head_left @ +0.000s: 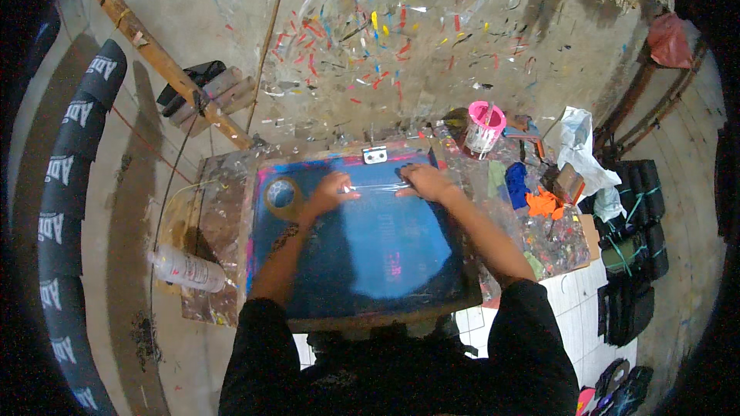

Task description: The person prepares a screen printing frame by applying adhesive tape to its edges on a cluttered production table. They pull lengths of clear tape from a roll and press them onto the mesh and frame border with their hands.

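Observation:
A short strip of clear tape (pixel 376 186) is stretched between my two hands, just over the upper part of a blue printing screen (pixel 331 281). My left hand (pixel 331 191) pinches one end of the strip, and my right hand (pixel 424 183) grips the other. Whether the strip touches the mesh I cannot tell. A roll of tan tape (pixel 267 194) lies flat on the screen, left of my left hand. Beyond my hands, a white metal clamp (pixel 375 156) sits at the screen's far edge. Faint pink marks show on the mesh at right of centre.
On the paint-stained table (pixel 216 223), a clear bottle (pixel 189 271) lies on its side at left. At right are a pink-rimmed bucket (pixel 479 139), a blue cloth (pixel 516 183), an orange cloth (pixel 545 204) and a white plastic bag (pixel 580 156). Black bundles (pixel 630 219) are stacked beyond.

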A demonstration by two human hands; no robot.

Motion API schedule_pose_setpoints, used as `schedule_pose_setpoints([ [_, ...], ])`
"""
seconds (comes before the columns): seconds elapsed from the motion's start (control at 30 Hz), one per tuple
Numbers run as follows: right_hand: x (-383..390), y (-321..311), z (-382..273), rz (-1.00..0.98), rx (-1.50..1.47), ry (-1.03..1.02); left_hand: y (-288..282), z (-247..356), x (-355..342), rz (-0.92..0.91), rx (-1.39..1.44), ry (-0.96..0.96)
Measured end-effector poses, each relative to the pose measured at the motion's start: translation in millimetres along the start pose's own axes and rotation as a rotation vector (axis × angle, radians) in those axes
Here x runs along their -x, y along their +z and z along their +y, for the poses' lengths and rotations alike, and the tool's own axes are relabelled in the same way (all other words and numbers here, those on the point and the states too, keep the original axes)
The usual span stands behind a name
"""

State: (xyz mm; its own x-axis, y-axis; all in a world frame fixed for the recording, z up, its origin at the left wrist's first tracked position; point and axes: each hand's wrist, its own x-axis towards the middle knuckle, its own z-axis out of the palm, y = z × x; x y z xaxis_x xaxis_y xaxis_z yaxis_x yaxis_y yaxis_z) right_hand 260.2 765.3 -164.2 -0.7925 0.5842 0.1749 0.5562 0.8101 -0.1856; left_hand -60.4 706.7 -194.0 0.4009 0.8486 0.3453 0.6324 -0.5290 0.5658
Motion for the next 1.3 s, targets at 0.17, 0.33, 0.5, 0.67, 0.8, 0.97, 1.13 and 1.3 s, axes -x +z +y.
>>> schedule_pose_setpoints([
  [0.17, 11.0, -36.5, 3.3, -0.213, -0.001, -0.005, -10.0, -8.9, 7.8, -0.009, 0.053, 0.046],
  [0.33, 6.9, -34.5, -8.2, -0.144, -0.069, -0.059, -20.3, -7.3, 6.0, -0.149, 0.1, 0.053],
  [0.5, 0.7, -33.0, -20.1, -0.244, -0.042, 0.0, -18.7, -8.5, 13.0, -0.103, -0.029, 0.108],
  [0.67, 7.8, -24.6, -18.7, -0.257, 0.037, -0.007, -19.4, -0.2, 15.6, 0.001, -0.102, 0.311],
  [0.8, 24.0, -23.5, -34.4, -0.18, 0.192, -0.045, -17.5, 30.9, 31.2, -0.162, -0.303, 0.211],
  [0.97, -14.8, -58.7, -75.3, -0.057, 0.214, 0.036, -29.0, 61.2, 57.0, -0.062, -0.415, 0.109],
  [1.13, -118.7, -17.3, -125.3, 0.153, 0.126, -0.209, -64.2, 65.5, 102.4, 0.13, -0.533, -0.065],
  [1.3, -206.9, 50.3, -145.0, 0.424, 0.132, -0.416, -90.3, 52.2, 110.0, 0.267, -0.801, -0.233],
])
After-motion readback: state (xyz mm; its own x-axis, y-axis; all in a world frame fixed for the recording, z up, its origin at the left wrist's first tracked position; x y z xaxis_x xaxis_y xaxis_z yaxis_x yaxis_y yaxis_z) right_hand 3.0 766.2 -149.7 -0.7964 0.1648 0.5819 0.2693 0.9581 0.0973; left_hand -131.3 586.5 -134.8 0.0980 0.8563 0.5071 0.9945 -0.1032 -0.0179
